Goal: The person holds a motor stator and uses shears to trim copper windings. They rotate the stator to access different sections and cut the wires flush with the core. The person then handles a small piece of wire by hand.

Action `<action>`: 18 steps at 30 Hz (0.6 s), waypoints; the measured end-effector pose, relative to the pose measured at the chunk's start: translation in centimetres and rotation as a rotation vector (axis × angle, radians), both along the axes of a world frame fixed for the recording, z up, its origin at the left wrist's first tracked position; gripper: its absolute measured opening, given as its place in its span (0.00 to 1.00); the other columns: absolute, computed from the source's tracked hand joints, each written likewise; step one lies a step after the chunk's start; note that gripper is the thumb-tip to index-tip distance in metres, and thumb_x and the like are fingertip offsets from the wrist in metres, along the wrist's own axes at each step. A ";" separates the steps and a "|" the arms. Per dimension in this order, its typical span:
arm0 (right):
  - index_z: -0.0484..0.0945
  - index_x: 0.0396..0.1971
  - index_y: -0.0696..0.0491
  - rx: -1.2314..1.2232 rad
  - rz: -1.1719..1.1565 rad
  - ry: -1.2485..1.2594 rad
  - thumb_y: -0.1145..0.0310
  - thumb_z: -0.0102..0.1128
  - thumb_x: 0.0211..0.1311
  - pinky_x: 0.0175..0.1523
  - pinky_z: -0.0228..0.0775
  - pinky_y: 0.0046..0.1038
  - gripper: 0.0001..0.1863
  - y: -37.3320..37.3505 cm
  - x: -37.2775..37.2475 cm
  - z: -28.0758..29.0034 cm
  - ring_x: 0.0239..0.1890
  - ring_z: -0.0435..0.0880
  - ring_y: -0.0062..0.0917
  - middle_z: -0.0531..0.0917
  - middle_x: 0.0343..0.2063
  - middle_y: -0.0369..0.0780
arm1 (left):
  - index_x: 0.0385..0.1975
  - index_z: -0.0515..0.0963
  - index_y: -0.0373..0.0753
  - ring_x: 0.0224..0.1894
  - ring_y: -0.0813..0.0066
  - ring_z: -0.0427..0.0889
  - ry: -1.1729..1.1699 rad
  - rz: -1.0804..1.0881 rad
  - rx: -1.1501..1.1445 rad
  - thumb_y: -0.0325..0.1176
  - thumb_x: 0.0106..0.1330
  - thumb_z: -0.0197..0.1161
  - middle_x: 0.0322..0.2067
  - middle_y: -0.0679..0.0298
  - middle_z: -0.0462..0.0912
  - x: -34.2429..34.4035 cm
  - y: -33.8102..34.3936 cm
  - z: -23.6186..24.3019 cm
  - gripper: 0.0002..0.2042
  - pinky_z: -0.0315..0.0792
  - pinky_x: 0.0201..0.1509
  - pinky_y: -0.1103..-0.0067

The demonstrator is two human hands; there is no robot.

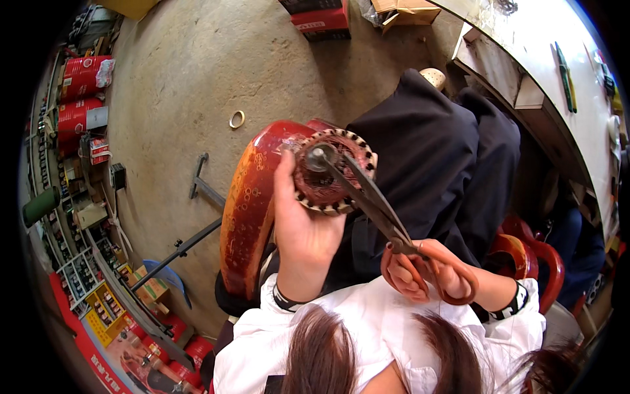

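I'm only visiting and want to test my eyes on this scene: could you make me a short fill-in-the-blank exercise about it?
1. The ____ hand holds the round part.
2. The right hand grips a pair of ____.
3. The small ring lies on the ____.
4. The person's shirt is coloured ____.

Missing words, in order: left; scissors; floor; white.
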State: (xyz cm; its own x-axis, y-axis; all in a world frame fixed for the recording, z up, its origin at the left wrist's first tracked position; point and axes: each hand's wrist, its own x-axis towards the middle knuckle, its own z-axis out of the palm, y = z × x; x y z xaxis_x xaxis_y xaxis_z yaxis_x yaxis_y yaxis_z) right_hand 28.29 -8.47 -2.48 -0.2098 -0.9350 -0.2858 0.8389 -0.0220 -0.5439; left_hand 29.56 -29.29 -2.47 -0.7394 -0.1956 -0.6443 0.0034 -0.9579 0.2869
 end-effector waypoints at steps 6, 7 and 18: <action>0.66 0.28 0.56 -0.047 -0.010 -0.164 0.17 0.39 0.50 0.25 0.59 0.15 0.47 1.6 0.2 0.2 0.18 0.65 0.14 0.66 0.21 0.33 | 0.57 0.69 0.29 0.59 0.45 0.74 0.041 0.032 0.008 0.43 0.72 0.53 0.54 0.45 0.77 0.4 -0.4 -1.2 0.24 0.62 0.69 0.47; 0.67 0.28 0.57 -0.061 -0.003 -0.192 0.16 0.39 0.48 0.25 0.60 0.15 0.48 2.1 0.2 0.0 0.18 0.65 0.15 0.66 0.21 0.34 | 0.58 0.68 0.28 0.59 0.45 0.74 0.026 0.038 -0.019 0.43 0.71 0.53 0.55 0.45 0.76 0.5 -0.7 -1.1 0.24 0.61 0.69 0.47; 0.67 0.24 0.58 0.163 0.227 -0.248 0.06 0.33 0.30 0.25 0.60 0.19 0.58 3.1 -0.7 1.5 0.19 0.68 0.19 0.70 0.20 0.36 | 0.61 0.64 0.27 0.62 0.48 0.72 0.053 -0.036 0.090 0.37 0.67 0.53 0.59 0.45 0.72 0.8 -1.3 0.4 0.26 0.54 0.73 0.47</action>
